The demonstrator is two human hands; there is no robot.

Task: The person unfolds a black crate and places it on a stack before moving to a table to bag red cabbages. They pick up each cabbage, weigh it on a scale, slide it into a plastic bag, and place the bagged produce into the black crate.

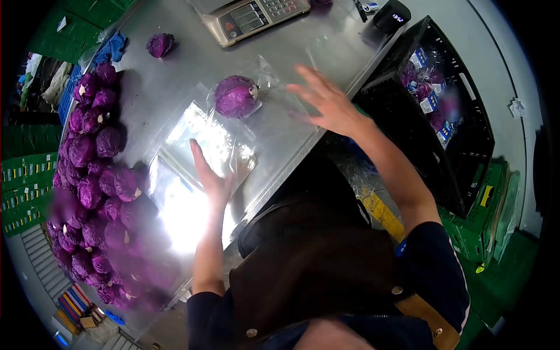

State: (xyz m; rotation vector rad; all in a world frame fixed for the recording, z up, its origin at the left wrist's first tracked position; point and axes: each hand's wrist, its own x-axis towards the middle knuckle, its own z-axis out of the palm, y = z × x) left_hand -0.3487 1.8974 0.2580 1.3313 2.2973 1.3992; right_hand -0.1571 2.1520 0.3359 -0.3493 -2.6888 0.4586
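A red cabbage (235, 97) sits on the metal table with clear plastic film (267, 79) lying around it. Below it, near the table's front edge, my left hand (213, 182) is held with fingers stretched, beside a stack of clear plastic bags (195, 137) that reflects the light. To the right of the cabbage, my right hand (328, 104) is spread open over the table, slightly blurred and apart from the cabbage. Neither hand holds anything I can see.
Many red cabbages (88, 192) are heaped along the table's left side, and one cabbage (160, 45) lies alone farther back. A scale (251, 22) and a black clock (392, 17) stand behind. Wrapped, labelled cabbages fill part of a black crate (472, 116) at right.
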